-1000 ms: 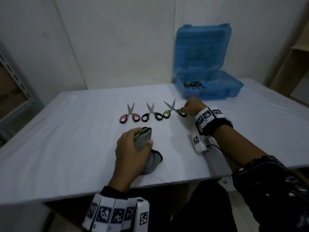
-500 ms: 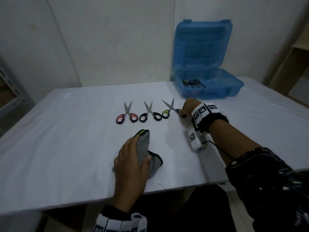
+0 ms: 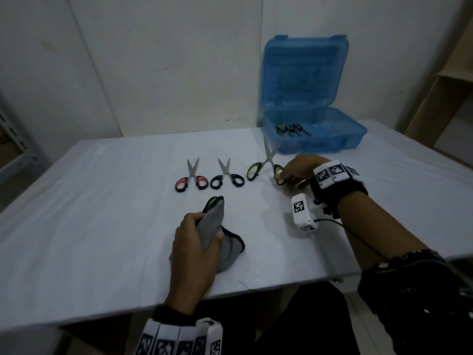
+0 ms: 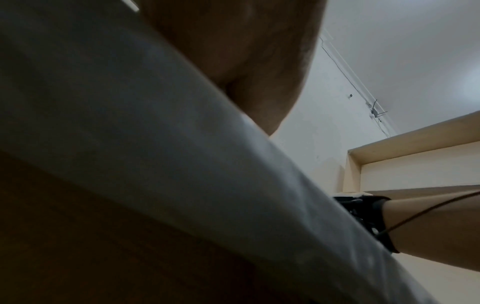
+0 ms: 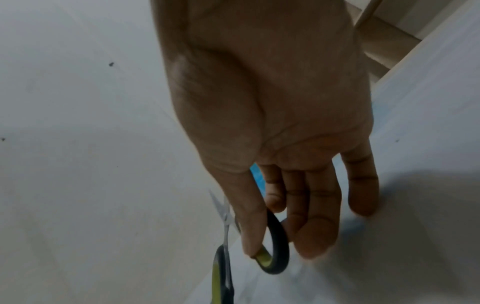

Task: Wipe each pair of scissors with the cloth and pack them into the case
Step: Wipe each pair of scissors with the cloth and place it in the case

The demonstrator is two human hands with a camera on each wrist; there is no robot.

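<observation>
White table (image 3: 102, 201): right hand (image 3: 298, 167) pinches green scissors (image 3: 266, 160), left hand (image 3: 197, 242) grips cloth (image 3: 217, 221).

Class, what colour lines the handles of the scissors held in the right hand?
Lime green inside black handles on the scissors that the right hand pinches; clearest in the head view.

We see a translucent blue plastic case (image 3: 304, 80) at upper right, red-and-black handled scissors (image 3: 191, 176), all-black handled scissors (image 3: 226, 175), lime-and-black handled scissors (image 3: 266, 162), a grey cloth (image 3: 217, 231) and black-and-white checker-marked wristbands (image 3: 332, 174).
</observation>
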